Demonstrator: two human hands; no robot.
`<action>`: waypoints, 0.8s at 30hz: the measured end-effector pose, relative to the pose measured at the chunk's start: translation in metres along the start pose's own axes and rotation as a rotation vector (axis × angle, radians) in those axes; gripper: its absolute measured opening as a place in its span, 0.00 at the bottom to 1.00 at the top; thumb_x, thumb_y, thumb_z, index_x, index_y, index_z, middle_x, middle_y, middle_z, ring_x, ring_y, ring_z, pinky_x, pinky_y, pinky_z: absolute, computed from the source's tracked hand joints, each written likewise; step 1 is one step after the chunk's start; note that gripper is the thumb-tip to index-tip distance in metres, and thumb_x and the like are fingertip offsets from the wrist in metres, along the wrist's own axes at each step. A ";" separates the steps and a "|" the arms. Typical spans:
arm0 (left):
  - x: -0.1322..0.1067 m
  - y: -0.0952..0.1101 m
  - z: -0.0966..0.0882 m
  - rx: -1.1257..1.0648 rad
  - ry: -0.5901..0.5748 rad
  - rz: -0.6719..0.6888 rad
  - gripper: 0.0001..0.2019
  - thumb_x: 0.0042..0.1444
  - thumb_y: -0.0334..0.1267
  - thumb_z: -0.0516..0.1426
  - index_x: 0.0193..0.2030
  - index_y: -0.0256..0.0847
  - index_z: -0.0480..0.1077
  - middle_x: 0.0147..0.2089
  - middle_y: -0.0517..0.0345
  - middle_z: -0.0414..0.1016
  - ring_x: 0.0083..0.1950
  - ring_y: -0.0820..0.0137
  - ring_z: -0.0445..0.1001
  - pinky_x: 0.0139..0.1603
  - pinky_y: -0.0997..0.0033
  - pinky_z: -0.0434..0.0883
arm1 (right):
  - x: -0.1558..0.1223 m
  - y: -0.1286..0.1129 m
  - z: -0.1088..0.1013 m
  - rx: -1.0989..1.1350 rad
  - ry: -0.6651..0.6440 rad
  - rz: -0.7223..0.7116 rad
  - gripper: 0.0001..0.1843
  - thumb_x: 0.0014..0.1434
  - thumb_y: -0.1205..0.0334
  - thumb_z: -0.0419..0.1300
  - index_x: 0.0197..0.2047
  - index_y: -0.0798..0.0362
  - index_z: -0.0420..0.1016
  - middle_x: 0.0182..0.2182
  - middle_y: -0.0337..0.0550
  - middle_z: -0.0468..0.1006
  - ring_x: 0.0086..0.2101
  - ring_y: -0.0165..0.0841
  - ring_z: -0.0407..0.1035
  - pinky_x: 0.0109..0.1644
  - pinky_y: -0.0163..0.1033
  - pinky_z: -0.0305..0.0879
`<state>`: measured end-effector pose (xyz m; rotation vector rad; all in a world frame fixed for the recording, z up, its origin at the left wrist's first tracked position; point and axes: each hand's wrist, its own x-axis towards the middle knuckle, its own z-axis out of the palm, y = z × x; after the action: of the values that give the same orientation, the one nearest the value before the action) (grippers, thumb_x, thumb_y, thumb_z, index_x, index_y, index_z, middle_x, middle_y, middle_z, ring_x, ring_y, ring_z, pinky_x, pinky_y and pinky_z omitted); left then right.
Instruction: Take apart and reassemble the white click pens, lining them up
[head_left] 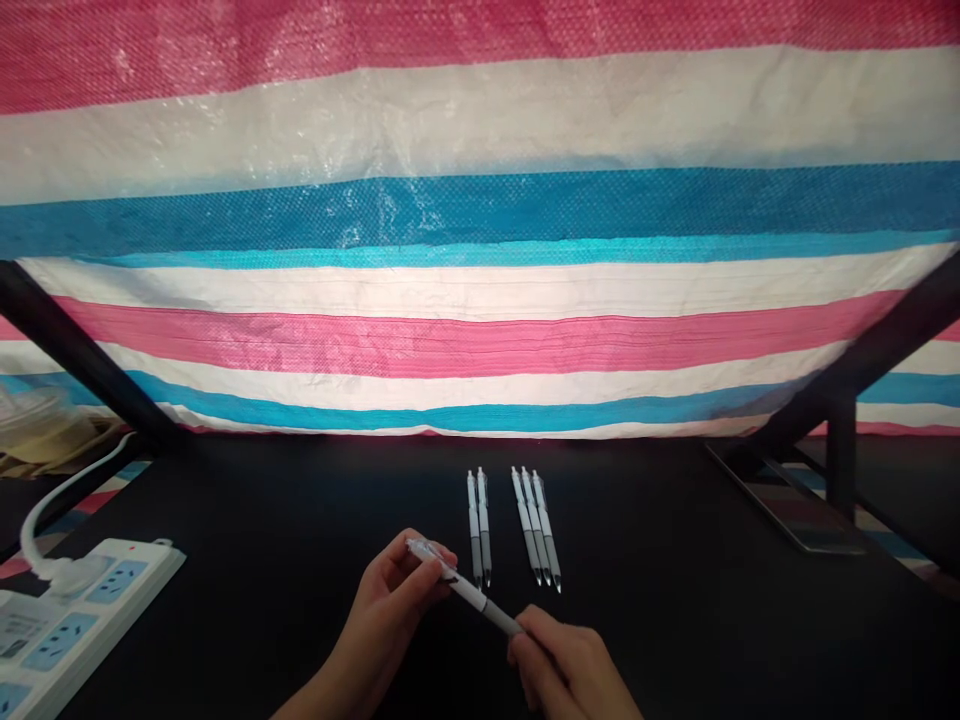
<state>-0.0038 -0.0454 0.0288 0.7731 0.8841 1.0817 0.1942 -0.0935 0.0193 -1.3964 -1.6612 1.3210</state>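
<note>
Honestly, nothing's readable here. The sticker label (21, 636) on the white power strip (79, 640) is showing a few lines of tiny print, but it's way too blurry to make out, and the pens (534, 525) are only showing small dark markings that I can't read either.

You're getting bright, even light on the striped tarp (480, 340), with glare shining off its upper folds, while the black table (697, 640) is staying dim. The lens is bowing the edges, and your fingers (541, 640) are blurring slightly.
</note>
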 end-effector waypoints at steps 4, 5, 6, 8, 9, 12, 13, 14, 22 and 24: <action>0.000 0.000 0.001 0.024 -0.032 0.016 0.05 0.54 0.38 0.63 0.33 0.38 0.76 0.36 0.53 0.76 0.41 0.67 0.72 0.45 0.70 0.68 | 0.004 0.007 0.007 0.316 -0.109 0.184 0.31 0.53 0.29 0.49 0.23 0.51 0.62 0.09 0.30 0.58 0.12 0.25 0.52 0.17 0.31 0.42; 0.000 0.000 0.001 0.030 -0.027 0.017 0.06 0.54 0.38 0.63 0.34 0.38 0.76 0.37 0.53 0.76 0.41 0.66 0.72 0.45 0.69 0.69 | 0.004 0.008 0.008 0.354 -0.114 0.197 0.32 0.51 0.28 0.50 0.22 0.51 0.62 0.09 0.30 0.57 0.12 0.24 0.52 0.17 0.31 0.42; 0.000 -0.001 0.002 0.030 -0.020 0.017 0.06 0.54 0.39 0.63 0.34 0.38 0.76 0.37 0.52 0.76 0.41 0.66 0.72 0.46 0.68 0.69 | 0.005 0.009 0.010 0.376 -0.111 0.200 0.32 0.51 0.29 0.52 0.22 0.52 0.63 0.09 0.30 0.58 0.12 0.24 0.52 0.18 0.31 0.42; 0.000 -0.002 0.003 0.008 -0.008 0.014 0.07 0.55 0.41 0.62 0.35 0.38 0.76 0.38 0.52 0.76 0.42 0.65 0.73 0.46 0.67 0.70 | 0.005 0.009 0.011 0.405 -0.109 0.185 0.31 0.52 0.32 0.54 0.25 0.55 0.67 0.13 0.34 0.65 0.14 0.24 0.57 0.19 0.30 0.47; 0.001 -0.004 0.003 0.000 -0.001 0.015 0.08 0.56 0.41 0.61 0.36 0.39 0.76 0.38 0.53 0.76 0.42 0.65 0.73 0.46 0.66 0.70 | 0.004 0.009 0.012 0.427 -0.124 0.162 0.29 0.53 0.34 0.56 0.29 0.57 0.71 0.17 0.38 0.70 0.17 0.25 0.61 0.21 0.30 0.50; 0.003 -0.008 0.001 0.086 0.042 0.044 0.10 0.57 0.43 0.60 0.41 0.41 0.75 0.37 0.55 0.75 0.38 0.66 0.74 0.42 0.67 0.71 | 0.003 0.009 0.013 0.604 -0.247 0.118 0.30 0.52 0.39 0.62 0.46 0.57 0.74 0.36 0.50 0.79 0.32 0.33 0.73 0.32 0.34 0.63; 0.005 -0.009 0.000 0.149 0.056 0.058 0.11 0.56 0.44 0.60 0.43 0.41 0.75 0.36 0.55 0.76 0.37 0.66 0.74 0.40 0.68 0.71 | 0.003 0.009 0.013 0.689 -0.292 0.128 0.31 0.51 0.41 0.63 0.51 0.55 0.73 0.42 0.53 0.78 0.37 0.37 0.74 0.37 0.37 0.66; 0.006 -0.010 -0.001 0.212 0.062 0.072 0.13 0.56 0.44 0.61 0.44 0.41 0.75 0.36 0.54 0.76 0.36 0.67 0.74 0.38 0.69 0.71 | 0.003 0.009 0.012 0.768 -0.323 0.148 0.32 0.51 0.43 0.65 0.54 0.54 0.71 0.47 0.54 0.76 0.43 0.40 0.74 0.42 0.40 0.67; 0.007 -0.006 0.001 0.358 0.018 0.147 0.19 0.55 0.43 0.61 0.52 0.44 0.66 0.31 0.59 0.76 0.31 0.67 0.74 0.34 0.69 0.70 | 0.002 0.002 0.006 0.931 -0.402 0.200 0.30 0.54 0.52 0.64 0.56 0.58 0.71 0.50 0.59 0.76 0.55 0.48 0.66 0.56 0.50 0.60; 0.007 -0.006 0.002 0.361 0.004 0.134 0.16 0.55 0.42 0.61 0.49 0.43 0.66 0.30 0.58 0.76 0.31 0.67 0.74 0.34 0.69 0.70 | 0.002 0.001 0.005 0.943 -0.400 0.202 0.28 0.54 0.52 0.64 0.55 0.58 0.72 0.51 0.59 0.75 0.54 0.47 0.67 0.55 0.50 0.60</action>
<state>0.0015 -0.0407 0.0231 1.1437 1.0584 1.0529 0.1894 -0.0934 0.0162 -0.7527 -0.8479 2.2028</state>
